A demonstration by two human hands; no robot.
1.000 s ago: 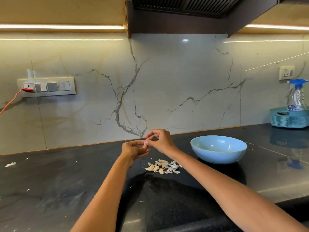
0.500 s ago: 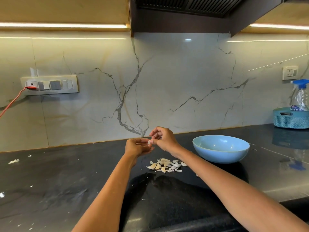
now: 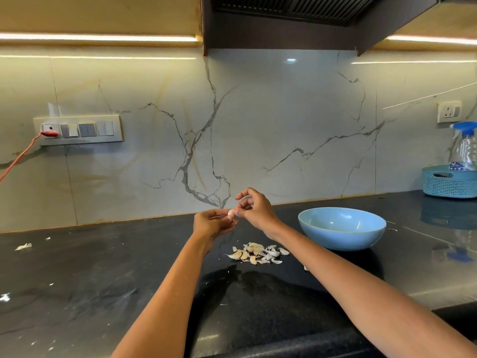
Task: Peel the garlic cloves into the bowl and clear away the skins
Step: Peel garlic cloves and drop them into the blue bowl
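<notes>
Above the dark tabletop (image 3: 103, 267), the left hand (image 3: 210, 224) pinches a garlic clove (image 3: 230, 212) at its fingertips. The right hand (image 3: 254, 209), fingers curled, pinches at the clove's end, a strip of white skin (image 3: 244, 198) arching by its forefinger. Below them lies a pile of cloves and skins (image 3: 256, 253), just left of the blue bowl (image 3: 342, 235). A few skin scraps (image 3: 23, 246) lie well apart at far left.

A: What can't you make out?
B: The garlic clove (image 3: 230, 212) is mostly hidden by fingers. In the pile (image 3: 255, 254), cloves and skins blur together.
A: And the edges?
B: The spray bottle (image 3: 466, 148) and basket (image 3: 450, 181) are cut off.
</notes>
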